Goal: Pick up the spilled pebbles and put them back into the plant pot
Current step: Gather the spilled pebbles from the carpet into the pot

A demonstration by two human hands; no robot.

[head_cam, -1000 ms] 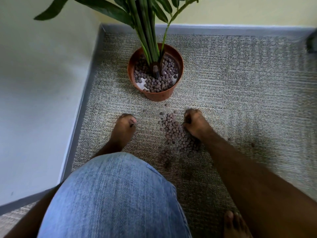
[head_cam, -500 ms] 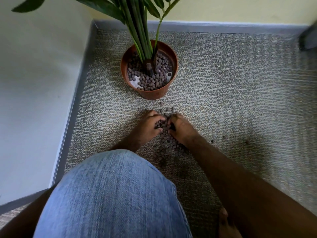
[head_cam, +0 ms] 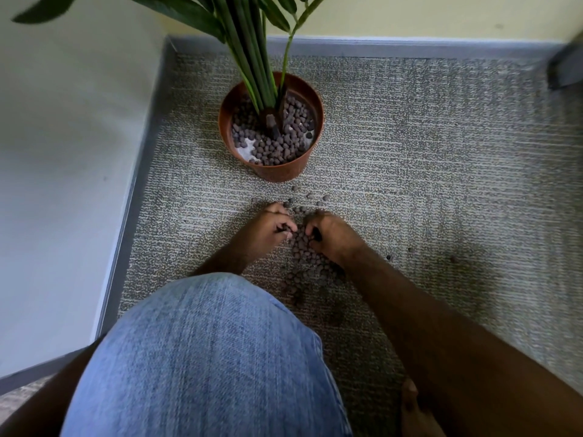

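Left hand (head_cam: 268,230): fingers curled inward, knuckles up, fingertips pressed into the edge of the spilled pebbles (head_cam: 310,263) on the carpet (head_cam: 441,171); a few pebbles sit between the curled fingers, so it is clenched around a small scoop. Right hand (head_cam: 334,236): same pose, mirrored, fingers hooked down into the pile, closed on pebbles at the fingertips. The two hands face each other, nearly touching, with the top of the pile between them. Both forearms reach forward and down from either side of a raised knee in blue denim (head_cam: 205,357). The pile trails back from the hands toward the person, under the right wrist. Loose pebbles lie scattered just ahead of the fingers, and two or three strays well to the right. Plant pot (head_cam: 303,171): brown, upright, just beyond the hands, near the room's corner, partly filled with pebbles around the green stems (head_cam: 252,58); white patch exposed at its near-left side.
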